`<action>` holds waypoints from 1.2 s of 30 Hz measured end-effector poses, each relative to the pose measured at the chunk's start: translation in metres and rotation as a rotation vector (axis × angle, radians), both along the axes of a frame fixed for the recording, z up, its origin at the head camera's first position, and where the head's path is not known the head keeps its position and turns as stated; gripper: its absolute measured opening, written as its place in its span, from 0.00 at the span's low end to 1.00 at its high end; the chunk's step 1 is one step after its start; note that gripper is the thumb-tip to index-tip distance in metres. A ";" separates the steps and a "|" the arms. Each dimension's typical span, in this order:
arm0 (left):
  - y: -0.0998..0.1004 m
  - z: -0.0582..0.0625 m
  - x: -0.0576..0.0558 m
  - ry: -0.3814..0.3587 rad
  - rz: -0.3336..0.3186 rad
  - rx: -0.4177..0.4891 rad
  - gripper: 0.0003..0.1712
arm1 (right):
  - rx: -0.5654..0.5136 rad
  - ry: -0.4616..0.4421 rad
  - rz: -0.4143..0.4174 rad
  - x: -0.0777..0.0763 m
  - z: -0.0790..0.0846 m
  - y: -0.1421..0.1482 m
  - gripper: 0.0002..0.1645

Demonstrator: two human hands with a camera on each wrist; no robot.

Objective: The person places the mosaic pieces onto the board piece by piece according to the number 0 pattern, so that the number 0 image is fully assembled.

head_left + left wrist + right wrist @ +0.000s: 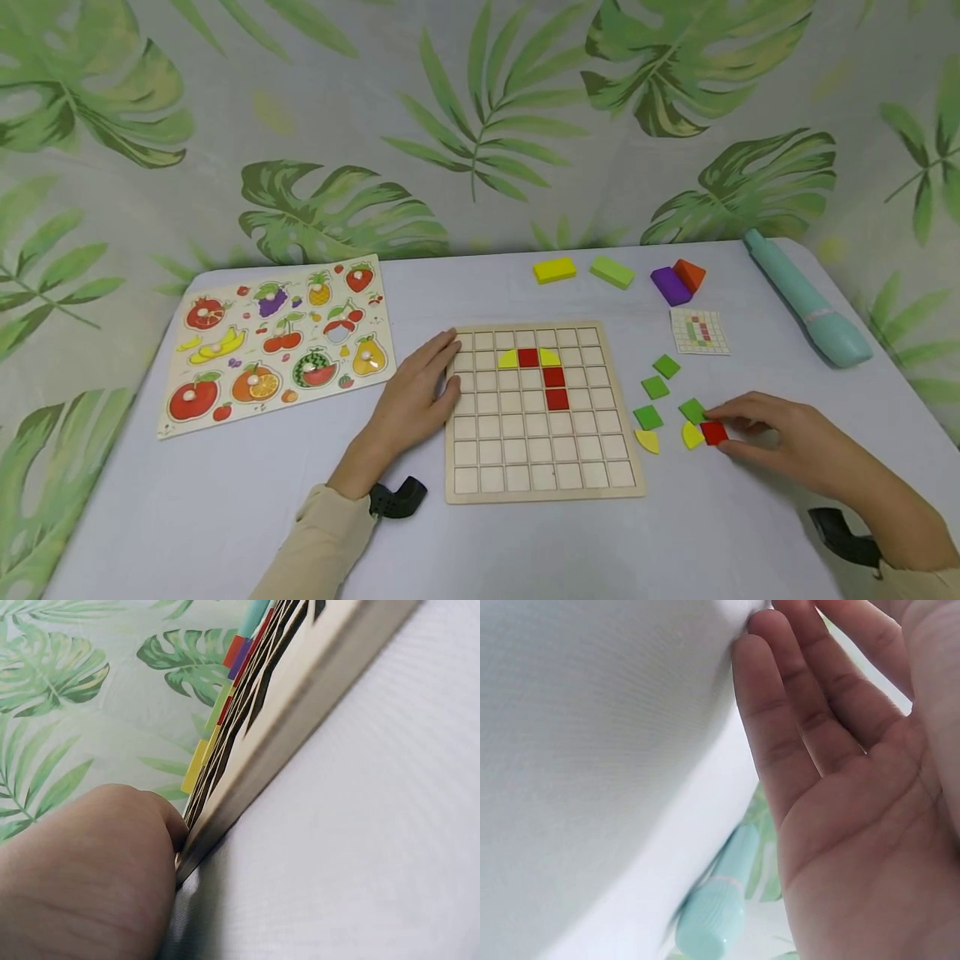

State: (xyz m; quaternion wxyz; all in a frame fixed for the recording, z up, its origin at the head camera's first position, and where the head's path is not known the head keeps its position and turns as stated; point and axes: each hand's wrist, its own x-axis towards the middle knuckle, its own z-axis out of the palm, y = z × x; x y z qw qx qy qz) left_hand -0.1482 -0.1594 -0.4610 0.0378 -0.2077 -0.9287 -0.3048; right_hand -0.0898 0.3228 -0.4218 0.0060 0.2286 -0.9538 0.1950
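A square wooden grid board (540, 495) lies flat in the middle of the table. My left hand (408, 404) rests along its upper left edge with fingers extended; the left wrist view shows the board's side (300, 724) close by the hand (90, 870). On the grid sit red squares (554, 377) and two yellow quarter-round tiles (550, 357). Right of the board, my right hand (783, 433) pinches a red square tile (714, 432) between thumb and index finger. Touching or almost touching it are a green square (692, 410) and a yellow quarter-round (692, 435). The right wrist view hides the tile.
Loose green squares (655, 387) and another yellow quarter-round (647, 441) lie beside the board. A pattern card (699, 332), yellow (555, 270), green (612, 272), purple (671, 286) and orange (689, 275) blocks, a teal bottle-shaped object (810, 300) and a fruit puzzle (247, 383) surround it.
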 end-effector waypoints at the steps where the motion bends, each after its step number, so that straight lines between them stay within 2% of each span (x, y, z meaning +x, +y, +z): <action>1: 0.000 0.000 0.000 0.001 -0.001 -0.001 0.31 | 0.000 -0.002 -0.009 0.001 0.000 0.000 0.26; 6: 0.001 0.001 -0.001 0.000 -0.003 -0.003 0.31 | 0.007 0.007 -0.030 0.004 0.000 0.001 0.26; 16: 0.001 0.000 0.000 -0.001 -0.001 0.000 0.31 | -0.022 0.061 -0.006 0.001 0.000 -0.006 0.26; 30: 0.001 0.001 0.001 0.004 -0.002 -0.003 0.31 | -0.078 0.097 0.108 -0.018 0.010 -0.048 0.24; 36: 0.001 0.002 0.001 0.005 -0.001 0.000 0.31 | -0.073 0.060 0.142 -0.031 0.020 -0.069 0.21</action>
